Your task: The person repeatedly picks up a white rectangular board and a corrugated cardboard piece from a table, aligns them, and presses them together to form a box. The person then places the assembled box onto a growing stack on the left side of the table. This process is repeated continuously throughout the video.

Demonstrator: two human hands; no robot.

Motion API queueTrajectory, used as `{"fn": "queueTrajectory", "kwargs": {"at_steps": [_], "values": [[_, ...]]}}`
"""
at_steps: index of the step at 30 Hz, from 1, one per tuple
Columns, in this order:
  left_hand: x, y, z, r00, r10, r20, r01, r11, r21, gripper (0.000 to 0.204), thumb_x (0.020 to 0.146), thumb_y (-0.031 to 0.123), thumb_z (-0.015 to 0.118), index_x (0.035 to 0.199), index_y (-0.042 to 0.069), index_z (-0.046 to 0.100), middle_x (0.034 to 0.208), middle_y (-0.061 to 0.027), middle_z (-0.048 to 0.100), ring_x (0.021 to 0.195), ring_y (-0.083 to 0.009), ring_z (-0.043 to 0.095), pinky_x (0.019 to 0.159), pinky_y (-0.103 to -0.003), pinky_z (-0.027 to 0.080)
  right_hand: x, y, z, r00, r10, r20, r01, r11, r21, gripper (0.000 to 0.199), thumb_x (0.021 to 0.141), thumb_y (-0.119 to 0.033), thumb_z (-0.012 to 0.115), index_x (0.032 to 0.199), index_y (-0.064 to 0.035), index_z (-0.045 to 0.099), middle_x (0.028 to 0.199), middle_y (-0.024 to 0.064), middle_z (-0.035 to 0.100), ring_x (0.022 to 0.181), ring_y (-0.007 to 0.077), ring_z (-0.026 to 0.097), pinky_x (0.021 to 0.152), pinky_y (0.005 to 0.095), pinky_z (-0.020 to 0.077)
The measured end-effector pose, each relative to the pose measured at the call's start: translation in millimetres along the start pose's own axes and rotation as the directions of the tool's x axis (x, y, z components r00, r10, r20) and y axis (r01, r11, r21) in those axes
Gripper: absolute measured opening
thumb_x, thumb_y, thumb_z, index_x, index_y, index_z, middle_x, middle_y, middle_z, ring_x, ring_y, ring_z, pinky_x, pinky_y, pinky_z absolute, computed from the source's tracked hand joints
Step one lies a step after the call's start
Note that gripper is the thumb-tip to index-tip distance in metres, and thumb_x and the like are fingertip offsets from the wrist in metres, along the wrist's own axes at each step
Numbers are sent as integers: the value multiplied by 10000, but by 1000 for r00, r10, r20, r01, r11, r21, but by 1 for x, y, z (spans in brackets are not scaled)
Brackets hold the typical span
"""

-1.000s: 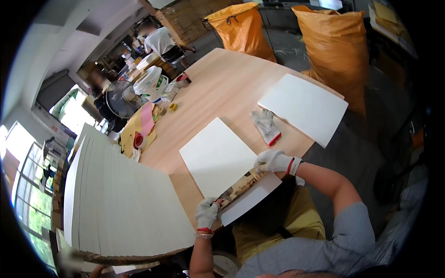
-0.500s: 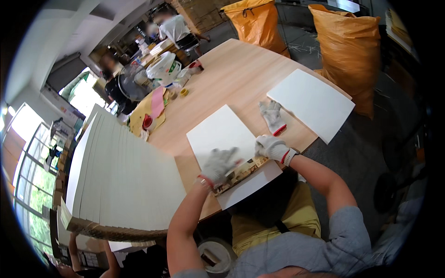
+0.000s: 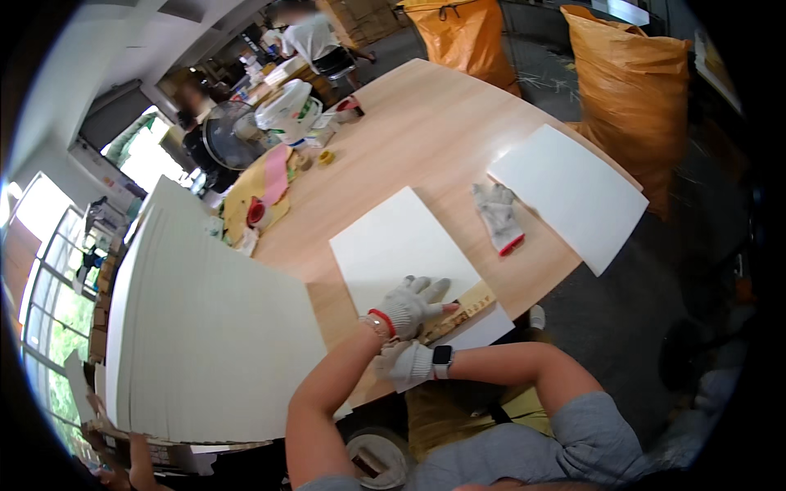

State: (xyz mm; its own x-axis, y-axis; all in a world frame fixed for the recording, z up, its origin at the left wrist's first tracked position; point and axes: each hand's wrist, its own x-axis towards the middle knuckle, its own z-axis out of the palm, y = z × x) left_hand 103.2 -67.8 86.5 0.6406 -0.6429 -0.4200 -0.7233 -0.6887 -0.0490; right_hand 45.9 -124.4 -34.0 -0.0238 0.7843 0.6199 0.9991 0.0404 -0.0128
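Observation:
A white board (image 3: 393, 237) lies on the wooden table in front of me, with a printed tan-and-dark strip (image 3: 477, 304) along its near edge. On the board and strip my left hand (image 3: 411, 306), in a white knit glove with a red cuff, rests flat with fingers spread. One bare fingertip pokes out over the strip. My right hand (image 3: 408, 362), also gloved and with a watch at the wrist, is crossed below the left wrist at the strip's left end; its fingers are partly hidden. A white flap (image 3: 483, 329) shows on the near side of the strip.
A spare glove (image 3: 498, 219) and another white sheet (image 3: 573, 196) lie to the right. A tall stack of white boards (image 3: 213, 327) stands left. Tape rolls (image 3: 258, 214), a white bucket (image 3: 288, 110) and orange sacks (image 3: 626, 98) stand farther off. Other people are nearby.
My right hand has moved left from the strip's right end to below my left wrist. My left hand has moved slightly right and now lies spread.

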Motion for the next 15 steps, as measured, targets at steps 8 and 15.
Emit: {"fn": "queueTrajectory", "kwargs": {"at_steps": [8, 15], "values": [[7, 10, -2, 994, -1, 112, 2, 1000, -7, 854, 727, 90, 698, 1407, 453, 330, 1526, -101, 242, 1334, -361, 318, 1090, -400, 304, -166, 102, -125, 960, 143, 239, -172, 980, 102, 67, 822, -146, 560, 780, -106, 593, 753, 70, 596, 645, 253, 589, 569, 376, 496], [-8, 8, 0, 999, -11, 35, 3, 979, 205, 804, 697, 151, 714, 1401, 350, 381, 1460, -85, 339, 1233, -273, 426, 1000, -396, 360, -131, 112, -136, 423, 887, 184, -906, 413, 92, 315, 876, -379, 557, 921, -73, 619, 902, 142, 651, 840, 337, 619, 708, 426, 482]]}}
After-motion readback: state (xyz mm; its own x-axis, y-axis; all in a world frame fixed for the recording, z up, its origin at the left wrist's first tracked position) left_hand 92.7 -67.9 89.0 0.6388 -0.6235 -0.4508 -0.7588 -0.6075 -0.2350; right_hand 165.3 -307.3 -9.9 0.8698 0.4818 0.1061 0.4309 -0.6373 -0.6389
